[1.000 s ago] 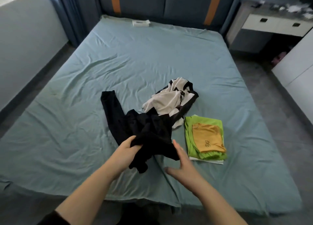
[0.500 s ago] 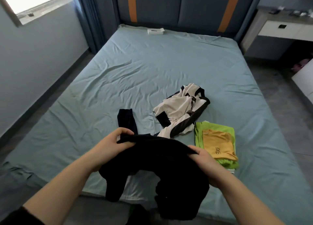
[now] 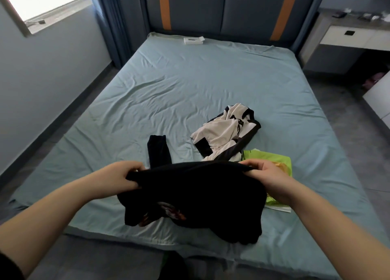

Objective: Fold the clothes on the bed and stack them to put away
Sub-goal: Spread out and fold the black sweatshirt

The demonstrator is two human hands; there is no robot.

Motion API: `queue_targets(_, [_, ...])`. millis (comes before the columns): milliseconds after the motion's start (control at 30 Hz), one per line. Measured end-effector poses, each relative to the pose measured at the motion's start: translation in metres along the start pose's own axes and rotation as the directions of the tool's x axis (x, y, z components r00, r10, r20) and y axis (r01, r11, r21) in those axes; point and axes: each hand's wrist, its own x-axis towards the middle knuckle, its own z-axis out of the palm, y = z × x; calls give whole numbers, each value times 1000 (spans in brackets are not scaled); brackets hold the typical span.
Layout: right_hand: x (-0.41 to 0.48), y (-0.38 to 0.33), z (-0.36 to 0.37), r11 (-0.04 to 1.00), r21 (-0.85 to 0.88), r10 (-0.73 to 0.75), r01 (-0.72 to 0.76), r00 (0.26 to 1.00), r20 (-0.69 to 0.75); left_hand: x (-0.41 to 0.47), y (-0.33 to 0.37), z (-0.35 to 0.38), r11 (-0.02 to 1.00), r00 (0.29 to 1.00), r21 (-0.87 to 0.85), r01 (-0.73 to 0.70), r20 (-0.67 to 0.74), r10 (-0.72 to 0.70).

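Head view shows the fingers (image 3: 132, 175) of both hands curled tight round the top edge of a black garment (image 3: 200, 193). The left hand (image 3: 124, 177) grips one end of that edge. The right hand (image 3: 268, 178) grips the other end. The edge is pulled out between them. The black garment hangs down from the hands over the near side of the bed (image 3: 190, 85). A small red and white print (image 3: 168, 212) shows low on it. One long black part (image 3: 158, 149) lies flat on the blue sheet, just past the hands.

A crumpled white and black garment (image 3: 225, 132) lies on the bed, a bit farther back. Next to it is a folded green garment (image 3: 272, 158) with a yellow one (image 3: 282, 167) on top. The right hand hides part of this pile. Far back, a small white box (image 3: 193, 40) sits by the headboard (image 3: 223, 9). A desk (image 3: 356, 35) stands to the right of the bed.
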Motion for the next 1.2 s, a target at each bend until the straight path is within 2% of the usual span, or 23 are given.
queue_targets(67, [0, -2, -2, 998, -55, -26, 23, 998, -58, -1, 3, -1, 992, 997, -129, 9, -78, -19])
queue_targets(100, [0, -2, -3, 986, -159, -54, 39, 995, -89, -2, 6, 0, 976, 995, -217, 25, -91, -46])
queue_targets(167, [-1, -7, 1, 893, -443, -137, 76, 985, -106, -2, 19, 8, 931, 992, -364, 38, -98, -79])
queue_targets(200, [-2, -11, 7, 842, -529, -163, 104, 984, -65, -2, 28, 14, 905, 992, -424, 28, -98, -77])
queue_targets(267, [-7, -19, 27, 810, -556, -166, 188, 982, 89, 1, 50, 25, 850, 997, -526, -11, -69, -30])
queue_targets(333, [-10, -25, 52, 825, -498, -172, 265, 959, 226, 4, 71, 35, 799, 998, -599, -54, -4, 64])
queue_targets(433, [-6, -28, 76, 839, -407, -255, 361, 922, 292, 9, 90, 44, 791, 986, -604, -99, 47, 159])
queue_targets(567, [-12, -32, 71, 911, -251, -249, 328, 921, 299, 10, 81, 38, 760, 983, -639, -117, 33, 180])
queue_targets(633, [-15, -34, 68, 937, -185, -230, 296, 923, 309, 11, 72, 37, 795, 977, -595, -118, 75, 201])
queue_targets(667, [-17, -35, 68, 946, -159, -224, 284, 922, 316, 13, 69, 39, 848, 975, -516, -125, 97, 202])
queue_targets(767, [-20, -33, 71, 959, -112, -221, 262, 932, 286, 22, 54, 48, 984, 986, -119, -130, 89, 141])
queue_targets(833, [-20, -29, 69, 970, -41, -226, 241, 949, 219, 27, 40, 56, 983, 992, 147, -114, 69, 105])
queue_targets(867, [-20, -27, 65, 974, 21, -225, 225, 960, 166, 28, 30, 62, 973, 996, 214, -86, 55, 76])
queue_targets(900, [-19, -25, 61, 973, 96, -221, 210, 968, 118, 28, 18, 67, 978, 999, 207, -37, 34, 31])
queue_targets(967, [-17, -21, 48, 954, 235, -203, 186, 978, 50, 26, -3, 78, 998, 998, 19, 58, -17, -57])
queue_targets(1067, [-19, -16, 24, 943, 280, -189, 178, 982, 14, 27, -14, 78, 977, 984, -191, 99, -126, -124])
queue_targets(1133, [-20, -10, 12, 949, 256, -184, 184, 983, -24, 32, -17, 70, 978, 954, -180, 105, -259, -150])
queue_targets(1200, [-20, -4, 1, 952, 242, -169, 188, 981, -98, 35, -20, 59, 982, 881, -139, 127, -440, -176])
